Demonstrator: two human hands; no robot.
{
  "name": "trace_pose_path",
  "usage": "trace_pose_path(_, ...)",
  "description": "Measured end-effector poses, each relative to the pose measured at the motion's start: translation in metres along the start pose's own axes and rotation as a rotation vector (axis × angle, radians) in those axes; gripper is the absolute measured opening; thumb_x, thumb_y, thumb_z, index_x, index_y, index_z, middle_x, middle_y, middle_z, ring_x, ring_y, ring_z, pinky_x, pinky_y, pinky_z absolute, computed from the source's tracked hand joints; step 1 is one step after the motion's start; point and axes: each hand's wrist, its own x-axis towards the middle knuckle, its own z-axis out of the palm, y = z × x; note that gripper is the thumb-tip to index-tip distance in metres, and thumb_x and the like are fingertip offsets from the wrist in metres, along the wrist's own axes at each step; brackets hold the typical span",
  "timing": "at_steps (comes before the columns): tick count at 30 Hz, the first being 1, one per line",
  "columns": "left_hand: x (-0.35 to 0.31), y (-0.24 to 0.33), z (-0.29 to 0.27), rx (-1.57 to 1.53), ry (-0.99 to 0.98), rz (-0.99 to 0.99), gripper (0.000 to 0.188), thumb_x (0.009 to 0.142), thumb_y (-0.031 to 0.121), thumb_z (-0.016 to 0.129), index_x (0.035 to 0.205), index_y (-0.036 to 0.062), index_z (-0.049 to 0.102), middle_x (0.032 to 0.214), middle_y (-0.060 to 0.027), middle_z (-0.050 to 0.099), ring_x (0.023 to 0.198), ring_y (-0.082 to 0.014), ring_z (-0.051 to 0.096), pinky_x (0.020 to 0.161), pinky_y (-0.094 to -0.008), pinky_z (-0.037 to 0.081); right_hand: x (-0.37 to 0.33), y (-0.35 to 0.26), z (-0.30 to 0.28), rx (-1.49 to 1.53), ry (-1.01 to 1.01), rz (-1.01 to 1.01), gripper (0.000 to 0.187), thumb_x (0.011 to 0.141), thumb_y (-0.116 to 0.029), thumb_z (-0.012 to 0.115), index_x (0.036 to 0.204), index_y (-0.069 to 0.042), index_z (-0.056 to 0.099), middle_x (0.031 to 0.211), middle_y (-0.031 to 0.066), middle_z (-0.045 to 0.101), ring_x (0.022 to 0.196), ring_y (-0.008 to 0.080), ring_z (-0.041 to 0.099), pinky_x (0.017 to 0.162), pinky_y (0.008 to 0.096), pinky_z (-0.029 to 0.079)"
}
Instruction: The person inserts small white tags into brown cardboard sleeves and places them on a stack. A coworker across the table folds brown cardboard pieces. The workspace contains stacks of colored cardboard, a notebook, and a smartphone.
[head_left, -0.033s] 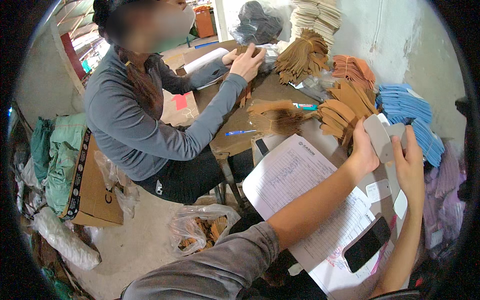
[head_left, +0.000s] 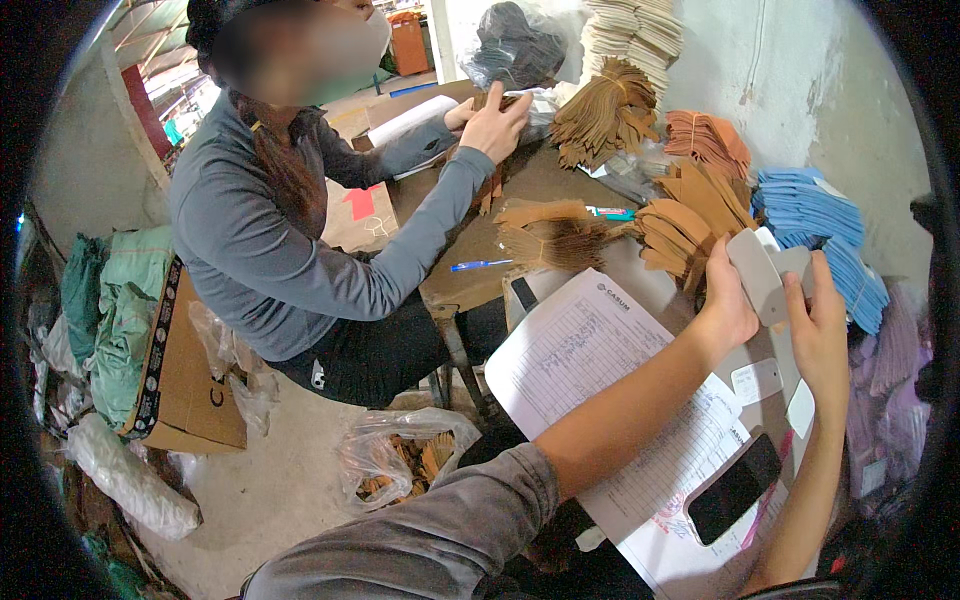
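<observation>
Head view: left hand (head_left: 728,300), right hand (head_left: 822,325) grip closed on grey pieces (head_left: 757,272).

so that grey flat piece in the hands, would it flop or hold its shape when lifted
The grey flat piece probably holds its shape: it stands straight between the left hand and right hand without sagging. It looks thin, so likely light. The similar tan pieces lie fanned in flat stacks, which suggests they slide apart easily.

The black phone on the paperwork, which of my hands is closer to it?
Right. The right hand is just above the black phone; the left hand is farther up-left.
</observation>
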Motion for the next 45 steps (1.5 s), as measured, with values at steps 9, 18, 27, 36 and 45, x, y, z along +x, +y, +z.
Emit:
trace_pose_path(9,0.004,-0.002,-0.006,-0.156,-0.127,-0.034,0.062,0.098,0.060,0.027,0.119,0.0120,0.060,0.117,-0.0134,0.065,0.109,-0.0349,0.061,0.099,-0.0554,0.046,0.002,0.000,-0.010,-0.074,0.111,-0.072,0.039,0.103,-0.022,0.057,0.129,0.007,0.051,0.087,0.0190,0.066,0.074,0.0185,0.061,0.064,0.0336,0.046)
trace_pose_path(18,0.019,-0.003,-0.015,-0.225,-0.006,0.047,0.063,0.097,0.062,0.030,0.122,0.0120,0.059,0.116,-0.0123,0.064,0.113,-0.0329,0.061,0.099,-0.0490,0.048,0.000,0.011,-0.031,0.241,0.709,-0.082,0.040,0.104,-0.025,0.058,0.127,0.006,0.053,0.091,0.0088,0.065,0.079,0.0124,0.060,0.061,0.0290,0.044)
trace_pose_path(27,0.012,-0.003,-0.020,-0.048,-0.120,0.033,0.070,0.096,0.067,0.023,0.127,0.0149,0.057,0.132,-0.0133,0.060,0.122,-0.0346,0.057,0.102,-0.0546,0.043,-0.004,-0.025,-0.003,-0.310,0.190,-0.193,0.023,0.104,-0.021,0.052,0.103,0.002,0.055,0.077,0.0234,0.054,0.063,0.0280,0.054,0.059,0.0413,0.042)
trace_pose_path(36,0.008,-0.002,-0.014,-0.061,0.072,0.079,0.059,0.097,0.063,0.030,0.112,0.0152,0.061,0.109,-0.0096,0.066,0.101,-0.0313,0.062,0.091,-0.0509,0.048,-0.005,-0.027,-0.003,-0.583,-0.076,-0.113,0.023,0.099,-0.016,0.058,0.115,-0.001,0.050,0.074,0.0259,0.059,0.065,0.0408,0.062,0.056,0.0455,0.042)
trace_pose_path(45,0.004,0.000,-0.014,-0.137,-0.023,0.088,0.046,0.095,0.055,0.041,0.097,0.0146,0.062,0.093,-0.0077,0.066,0.092,-0.0292,0.064,0.087,-0.0449,0.051,-0.008,-0.036,0.000,-0.343,-0.057,0.006,0.020,0.097,-0.013,0.058,0.111,0.000,0.054,0.073,0.0278,0.060,0.068,0.0454,0.062,0.057,0.0475,0.043)
